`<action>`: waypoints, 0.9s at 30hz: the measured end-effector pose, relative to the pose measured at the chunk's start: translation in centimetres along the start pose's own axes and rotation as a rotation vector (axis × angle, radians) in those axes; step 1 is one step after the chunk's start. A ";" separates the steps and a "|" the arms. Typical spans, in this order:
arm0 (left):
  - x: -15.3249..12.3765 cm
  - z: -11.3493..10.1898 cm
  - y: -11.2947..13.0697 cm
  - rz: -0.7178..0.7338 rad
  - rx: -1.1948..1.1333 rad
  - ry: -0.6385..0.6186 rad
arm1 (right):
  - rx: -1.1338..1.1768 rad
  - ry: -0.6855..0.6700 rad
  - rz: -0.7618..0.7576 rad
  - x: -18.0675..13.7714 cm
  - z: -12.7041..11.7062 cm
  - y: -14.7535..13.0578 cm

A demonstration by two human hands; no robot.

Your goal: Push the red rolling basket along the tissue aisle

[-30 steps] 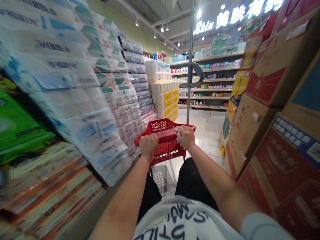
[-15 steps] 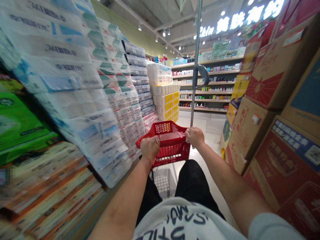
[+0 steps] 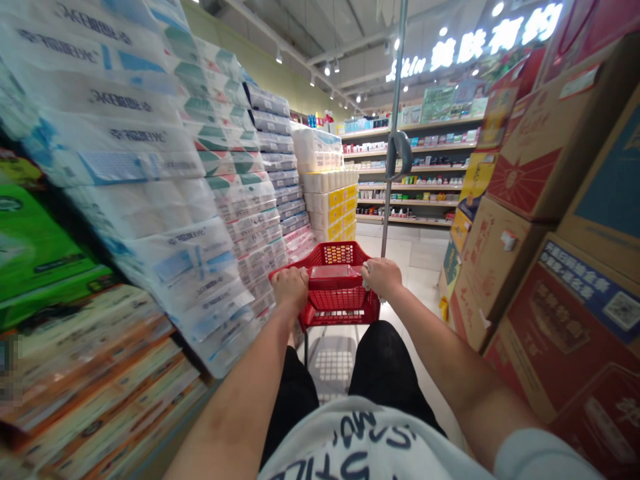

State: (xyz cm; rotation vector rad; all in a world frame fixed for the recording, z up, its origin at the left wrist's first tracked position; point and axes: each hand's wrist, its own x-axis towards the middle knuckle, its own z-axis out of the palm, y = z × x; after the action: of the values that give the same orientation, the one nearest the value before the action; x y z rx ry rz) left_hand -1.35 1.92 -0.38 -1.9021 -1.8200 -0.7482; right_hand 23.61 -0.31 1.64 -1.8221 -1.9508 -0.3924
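Red plastic cart basket is sitting dead ahead in the aisle: mesh walls, boxy shape, w/ a solid red panel lying across the near rim. I'm seeing only the far mesh wall inside. The rest of the interior is hiding behind that panel, so contents are unreadable.

My left hand is clenching round the handle bar at the near left corner. My right hand is clenching round it at the near right corner, fingers wrapped over. Something pale is peeking out by the right fingers; can't tell what.

Metal pole is rising from the cart's right side, top running out of frame. Grey hook-shaped piece is sitting on it partway up. Pale gridded patch is showing below the basket, btw my legs: tray or shadow, can't tell.

L side: film-wrapped tissue packs are stacking high, glossy, white w/ blue and green print. Nearest ones are blurring and getting cropped by the frame edge.

R side: cardboard cartons, brown and red, matte, are piling up w/ tops cropped.

Far end: shelves are carrying small bottles and boxes, too small to ID.
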 end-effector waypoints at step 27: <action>-0.9 1.3 9.0 0.293 -0.144 0.023 | -0.061 -0.277 -0.118 2.0 -0.2 -0.5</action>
State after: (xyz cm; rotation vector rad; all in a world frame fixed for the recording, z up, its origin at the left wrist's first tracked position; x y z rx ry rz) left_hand 7.71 1.40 -1.25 -2.1799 -1.4623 -0.8107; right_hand 23.09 1.32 2.88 -1.8890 -2.2625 -0.2489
